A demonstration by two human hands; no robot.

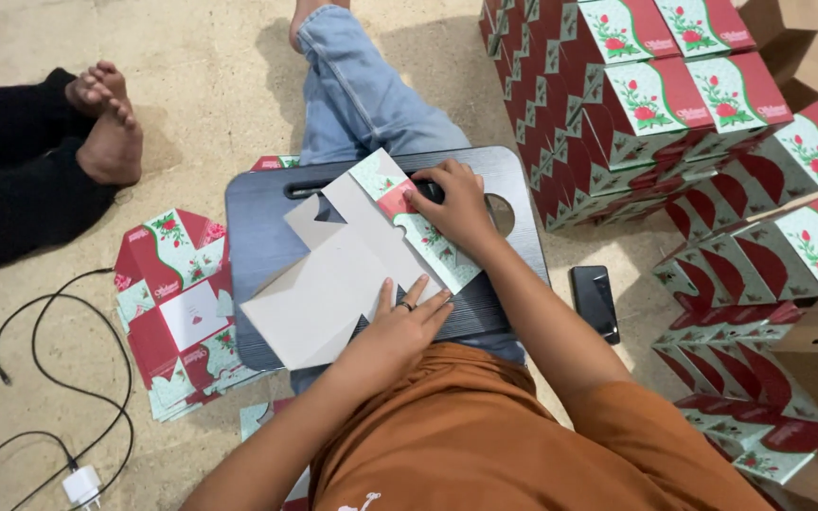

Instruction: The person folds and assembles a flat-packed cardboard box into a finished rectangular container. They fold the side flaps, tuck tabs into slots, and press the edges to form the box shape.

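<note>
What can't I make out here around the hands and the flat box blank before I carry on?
- Head view: the dark object under the right hand is mostly covered by its fingers; its kind is unclear.
- The printed face of the box blank lies mostly downward; only folded-over flaps show it.
- The lap tray is largely hidden by the blank and the left hand.
- The folded boxes are cut off by the right edge.

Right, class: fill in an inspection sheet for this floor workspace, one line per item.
Surface: dark lap tray on a beige floor.
Job's things: flat carton blank, grey side up.
Clutter: pile of flat blanks; phone.
Grippers: left hand flat on the blank; right hand presses its printed flap.
Cables: black cable, white charger.
Surroundings: stacked folded boxes; another person's feet.
</note>
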